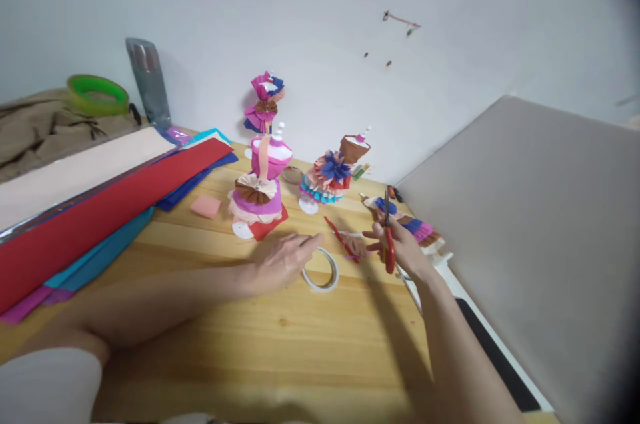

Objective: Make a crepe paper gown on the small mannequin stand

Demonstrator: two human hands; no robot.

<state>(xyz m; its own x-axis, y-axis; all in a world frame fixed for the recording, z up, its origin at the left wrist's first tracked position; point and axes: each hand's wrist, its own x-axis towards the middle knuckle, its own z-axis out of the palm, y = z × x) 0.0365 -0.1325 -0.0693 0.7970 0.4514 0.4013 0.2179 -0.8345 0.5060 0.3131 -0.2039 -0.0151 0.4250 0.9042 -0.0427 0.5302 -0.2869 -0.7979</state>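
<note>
My right hand (400, 247) holds a pair of scissors (389, 247) with red handles, blades pointing up and away, above the right side of the table. My left hand (285, 261) is low over the table with its fingers stretched out to the right. Its fingertips are at the near-left rim of a roll of tape (334, 271); I cannot tell whether they touch it. Between the hands lie red and pink paper scraps (345, 241). Just beyond stand a doll-sized dress form in pink and purple crepe paper (267, 171) and another with a brown top and ruffled skirt (333, 174).
A third paper-dressed form (266, 104) stands by the wall. Crepe paper sheets (100, 204) cover the left side, with a bottle (149, 81) and a green tape roll (97, 94) behind. Coloured paper pieces (417, 227) lie at right beside a grey panel (540, 224).
</note>
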